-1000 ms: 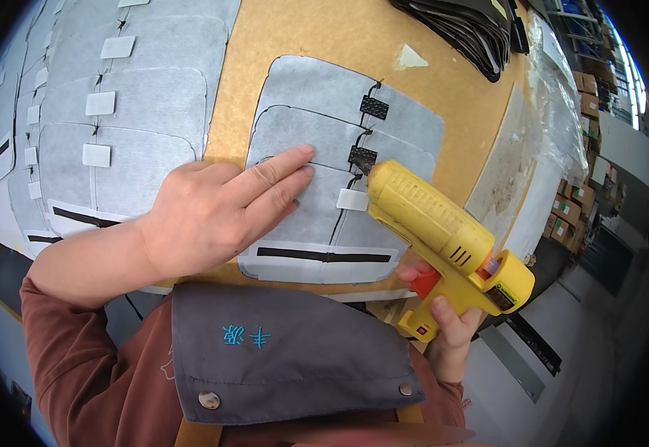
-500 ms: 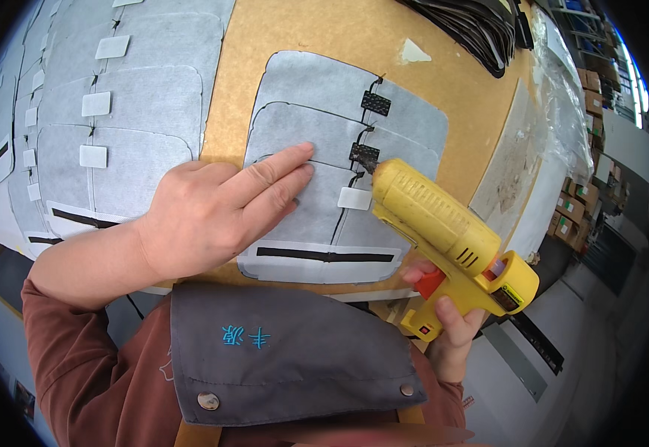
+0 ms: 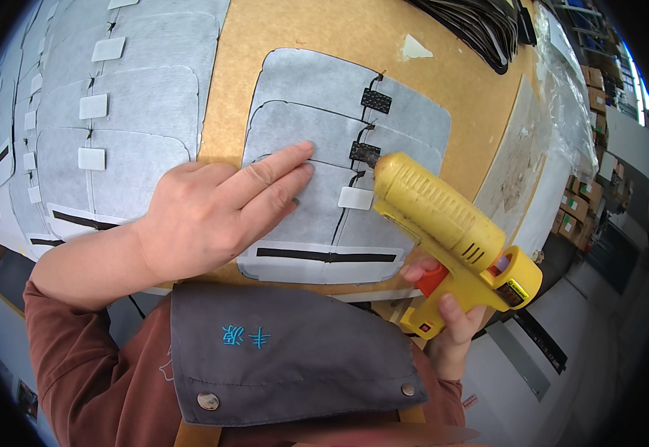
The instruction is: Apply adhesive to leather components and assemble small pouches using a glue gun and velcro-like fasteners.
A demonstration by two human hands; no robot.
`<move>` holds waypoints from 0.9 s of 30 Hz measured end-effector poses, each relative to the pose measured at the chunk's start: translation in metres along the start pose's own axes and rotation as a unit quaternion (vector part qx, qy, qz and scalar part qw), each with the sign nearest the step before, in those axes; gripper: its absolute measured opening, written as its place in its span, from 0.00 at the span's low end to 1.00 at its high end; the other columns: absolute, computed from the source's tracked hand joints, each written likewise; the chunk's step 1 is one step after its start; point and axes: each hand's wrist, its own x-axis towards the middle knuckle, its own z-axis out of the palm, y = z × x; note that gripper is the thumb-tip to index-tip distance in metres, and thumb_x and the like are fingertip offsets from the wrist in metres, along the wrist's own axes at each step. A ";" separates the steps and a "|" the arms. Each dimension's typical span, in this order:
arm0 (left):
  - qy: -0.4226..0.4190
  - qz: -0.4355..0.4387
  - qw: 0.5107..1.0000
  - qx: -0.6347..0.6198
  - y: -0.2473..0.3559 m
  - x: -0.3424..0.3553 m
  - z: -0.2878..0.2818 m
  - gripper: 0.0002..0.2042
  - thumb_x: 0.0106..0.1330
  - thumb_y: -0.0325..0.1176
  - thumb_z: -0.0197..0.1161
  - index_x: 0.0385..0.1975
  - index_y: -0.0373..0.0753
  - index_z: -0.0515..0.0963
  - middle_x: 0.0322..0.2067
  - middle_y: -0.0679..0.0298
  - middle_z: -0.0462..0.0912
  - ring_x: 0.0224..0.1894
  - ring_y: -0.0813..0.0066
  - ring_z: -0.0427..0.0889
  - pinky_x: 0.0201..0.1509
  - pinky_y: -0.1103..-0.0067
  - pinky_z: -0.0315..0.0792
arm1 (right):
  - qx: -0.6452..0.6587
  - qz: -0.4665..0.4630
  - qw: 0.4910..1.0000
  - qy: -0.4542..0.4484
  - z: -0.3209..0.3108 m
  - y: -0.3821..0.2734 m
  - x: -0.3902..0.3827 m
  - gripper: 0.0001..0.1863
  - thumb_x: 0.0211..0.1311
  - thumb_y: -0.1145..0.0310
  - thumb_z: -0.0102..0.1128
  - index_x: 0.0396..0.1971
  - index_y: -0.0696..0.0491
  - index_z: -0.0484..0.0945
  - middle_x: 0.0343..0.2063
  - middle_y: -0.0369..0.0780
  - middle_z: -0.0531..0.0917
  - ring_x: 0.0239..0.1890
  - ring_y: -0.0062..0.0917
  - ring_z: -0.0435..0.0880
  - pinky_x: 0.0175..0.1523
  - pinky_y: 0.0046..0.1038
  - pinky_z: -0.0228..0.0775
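Glue gun [image 3: 447, 212] gripped in right hand [image 3: 455, 339]; left hand [image 3: 198, 220] laid on grey panels [image 3: 328, 138], fingers [image 3: 280, 162] together, black patch [image 3: 362, 151] just rightward.

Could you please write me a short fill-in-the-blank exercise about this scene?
The right hand holds a glue gun whose body is coloured ____.
The hand lying on the grey pieces is the person's ____ one.
In these pieces' column of three tabs, the nozzle is at the ____ one.
Missing words: yellow; left; middle.

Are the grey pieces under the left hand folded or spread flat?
Spread flat: the grey pieces lie overlapping on the tan table, rounded corners visible.
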 end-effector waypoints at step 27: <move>-0.005 0.005 1.000 -0.001 -0.001 0.000 0.001 0.22 0.53 0.28 0.73 0.51 0.35 0.80 0.54 0.56 0.83 0.23 0.77 0.80 0.23 0.81 0.73 | -0.021 -0.017 0.993 0.112 0.001 0.008 0.001 0.30 0.57 0.60 0.65 0.51 0.68 0.72 0.37 0.54 0.83 0.42 0.43 0.84 0.52 0.45 0.76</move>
